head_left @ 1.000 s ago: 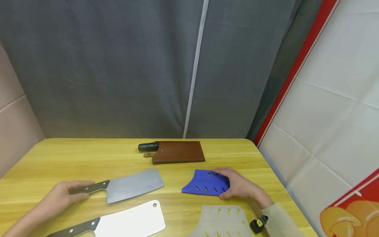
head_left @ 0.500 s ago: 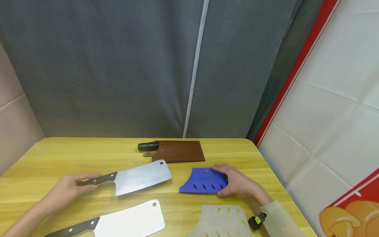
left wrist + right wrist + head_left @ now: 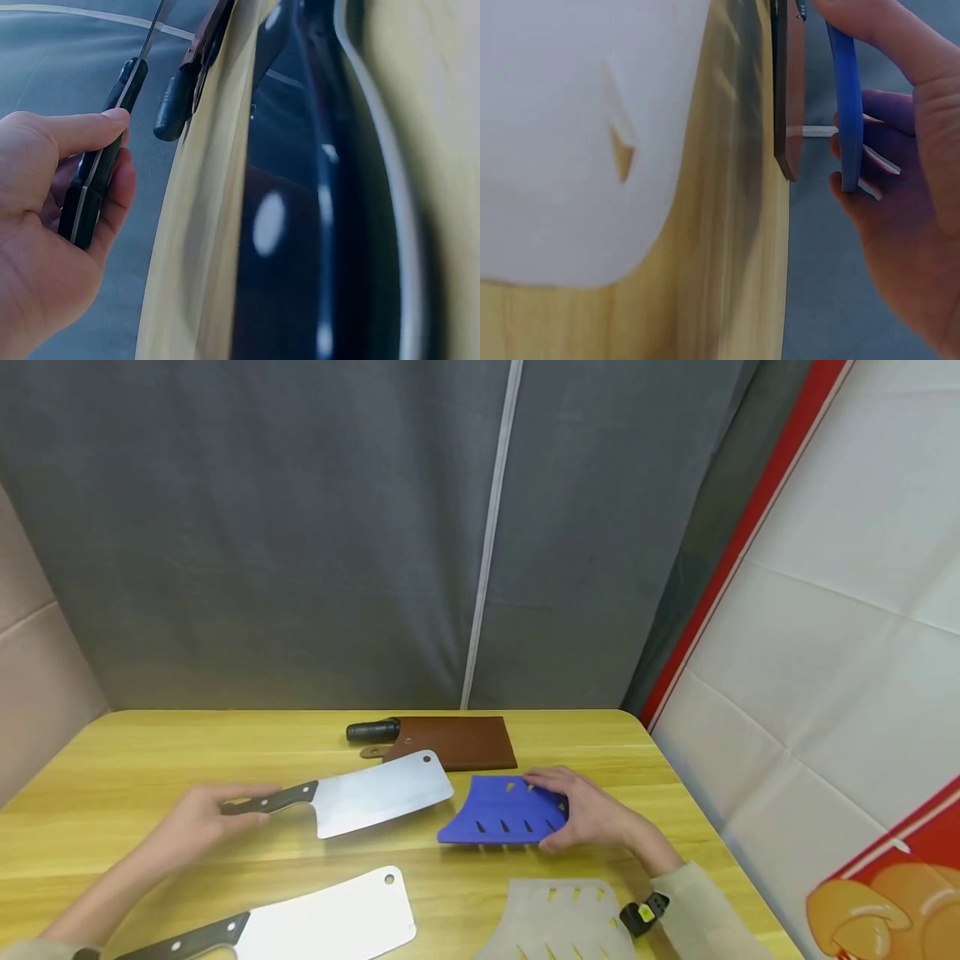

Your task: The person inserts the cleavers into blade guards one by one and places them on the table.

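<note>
My left hand grips the dark riveted handle of a cleaver; its bare blade points right, raised over the table. In the left wrist view the thumb and fingers wrap that handle. My right hand pinches the right end of a blue slotted blade guard, thumb at the near edge and fingers at the far one. The right wrist view shows the blue guard edge-on between thumb and fingers, off the table. The cleaver's tip is just left of the guard's curved end, a small gap between them.
A second cleaver lies at the front left of the wooden table. A whitish slotted guard lies front right, below my right hand. Behind, a brown leather sheath holds a black-handled knife. A grey curtain hangs behind the table.
My left hand has lifted the cleaver and carried it right and away from me, toward the guard. My right hand has raised the blue guard and shifted it slightly left.
</note>
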Demonstrator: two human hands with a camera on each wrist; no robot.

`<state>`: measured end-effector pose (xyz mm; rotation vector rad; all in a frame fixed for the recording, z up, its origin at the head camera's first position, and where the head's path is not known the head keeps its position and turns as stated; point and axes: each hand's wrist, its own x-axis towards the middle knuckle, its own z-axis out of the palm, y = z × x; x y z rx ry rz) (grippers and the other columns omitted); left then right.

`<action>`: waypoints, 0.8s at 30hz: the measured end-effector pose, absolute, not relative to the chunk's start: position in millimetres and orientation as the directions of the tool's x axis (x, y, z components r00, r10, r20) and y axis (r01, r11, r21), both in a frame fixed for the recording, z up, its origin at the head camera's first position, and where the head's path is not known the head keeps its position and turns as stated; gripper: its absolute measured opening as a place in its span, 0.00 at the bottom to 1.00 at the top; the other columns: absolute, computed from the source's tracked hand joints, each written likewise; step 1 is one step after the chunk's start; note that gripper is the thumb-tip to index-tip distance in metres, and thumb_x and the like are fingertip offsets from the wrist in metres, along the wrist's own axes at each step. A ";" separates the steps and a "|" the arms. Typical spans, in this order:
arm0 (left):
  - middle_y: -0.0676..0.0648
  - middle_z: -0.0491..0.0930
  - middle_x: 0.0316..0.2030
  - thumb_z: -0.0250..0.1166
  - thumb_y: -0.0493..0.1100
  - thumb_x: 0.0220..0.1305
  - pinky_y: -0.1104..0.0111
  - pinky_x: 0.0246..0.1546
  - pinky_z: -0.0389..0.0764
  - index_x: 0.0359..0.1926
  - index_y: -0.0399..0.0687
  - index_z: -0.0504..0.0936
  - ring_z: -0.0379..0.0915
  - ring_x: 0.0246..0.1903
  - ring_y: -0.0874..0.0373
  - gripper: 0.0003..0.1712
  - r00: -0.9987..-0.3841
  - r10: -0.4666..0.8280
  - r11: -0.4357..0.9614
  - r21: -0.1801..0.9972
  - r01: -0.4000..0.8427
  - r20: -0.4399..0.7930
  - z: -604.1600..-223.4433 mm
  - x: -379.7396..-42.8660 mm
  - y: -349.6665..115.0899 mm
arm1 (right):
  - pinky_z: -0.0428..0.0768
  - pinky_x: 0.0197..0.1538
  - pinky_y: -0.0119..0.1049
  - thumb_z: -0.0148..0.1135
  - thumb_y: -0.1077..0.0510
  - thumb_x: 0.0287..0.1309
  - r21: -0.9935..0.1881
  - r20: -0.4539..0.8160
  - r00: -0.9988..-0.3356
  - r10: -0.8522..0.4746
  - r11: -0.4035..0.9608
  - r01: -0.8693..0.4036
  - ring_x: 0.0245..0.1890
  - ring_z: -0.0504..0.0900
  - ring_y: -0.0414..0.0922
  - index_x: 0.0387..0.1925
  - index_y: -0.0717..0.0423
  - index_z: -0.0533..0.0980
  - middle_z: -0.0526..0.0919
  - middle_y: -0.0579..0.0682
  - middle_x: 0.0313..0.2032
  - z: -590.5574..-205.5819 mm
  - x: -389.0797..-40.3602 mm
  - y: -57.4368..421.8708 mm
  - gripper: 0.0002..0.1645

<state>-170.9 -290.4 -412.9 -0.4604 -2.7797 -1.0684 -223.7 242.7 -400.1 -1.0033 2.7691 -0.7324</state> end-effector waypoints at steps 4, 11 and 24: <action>0.44 0.81 0.50 0.69 0.50 0.56 0.50 0.43 0.77 0.53 0.50 0.81 0.77 0.41 0.50 0.23 -0.945 0.232 0.720 0.612 0.326 0.231 -411.7 -174.4 -285.5 | 0.66 0.59 0.55 0.76 0.40 0.33 -0.476 0.096 -0.763 -0.639 0.644 -0.599 0.64 0.62 0.48 0.66 0.41 0.66 0.68 0.42 0.64 -397.5 -222.2 239.3 0.53; 0.42 0.80 0.50 0.70 0.47 0.56 0.41 0.50 0.69 0.53 0.47 0.81 0.72 0.52 0.38 0.23 -0.940 0.243 0.702 0.626 0.339 0.238 -408.9 -177.6 -279.0 | 0.65 0.60 0.55 0.77 0.42 0.33 -0.475 0.113 -0.758 -0.642 0.635 -0.609 0.65 0.61 0.47 0.66 0.41 0.66 0.67 0.43 0.64 -394.7 -220.7 235.0 0.53; 0.41 0.79 0.51 0.69 0.49 0.56 0.67 0.32 0.73 0.53 0.49 0.81 0.73 0.36 0.57 0.23 -0.953 0.218 0.736 0.606 0.303 0.213 -401.7 -178.4 -276.0 | 0.64 0.61 0.55 0.76 0.40 0.34 -0.487 0.092 -0.768 -0.634 0.644 -0.590 0.66 0.59 0.48 0.66 0.41 0.66 0.65 0.43 0.65 -396.6 -222.2 233.1 0.53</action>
